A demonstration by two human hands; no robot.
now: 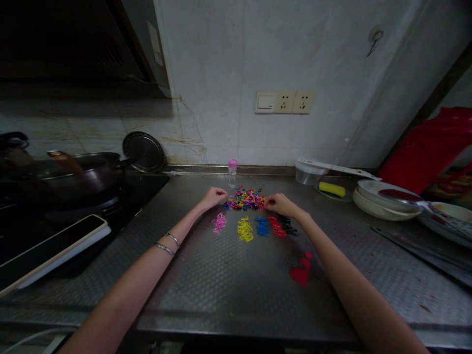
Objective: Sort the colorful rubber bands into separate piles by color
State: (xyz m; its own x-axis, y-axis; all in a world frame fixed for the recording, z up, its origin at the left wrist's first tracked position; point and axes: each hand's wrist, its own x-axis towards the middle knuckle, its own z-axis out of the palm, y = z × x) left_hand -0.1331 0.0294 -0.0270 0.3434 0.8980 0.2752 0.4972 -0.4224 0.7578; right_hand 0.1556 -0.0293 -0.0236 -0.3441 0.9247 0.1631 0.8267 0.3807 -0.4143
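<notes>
A mixed heap of small coloured rubber bands (245, 199) lies on the steel counter (228, 285). My left hand (213, 196) rests at the heap's left edge with its fingers pinched together. At the right edge, my right hand (279, 203) is also pinched. What either pinch holds is too small to make out. In front of the heap lie sorted little piles: pink (219, 223), yellow (245, 229), blue (262, 226), red (277, 227) and black (289, 225). A small clear bottle with a pink cap (232, 172) stands behind the heap.
A dark wok (73, 174) sits on the stove at left, with a lid (143, 151) leaning on the wall and a phone-like slab (47, 250) nearer me. At right are a plastic tub (309, 172), a yellow sponge (332, 189) and stacked plates (383, 199). A red patch (301, 271) marks the counter.
</notes>
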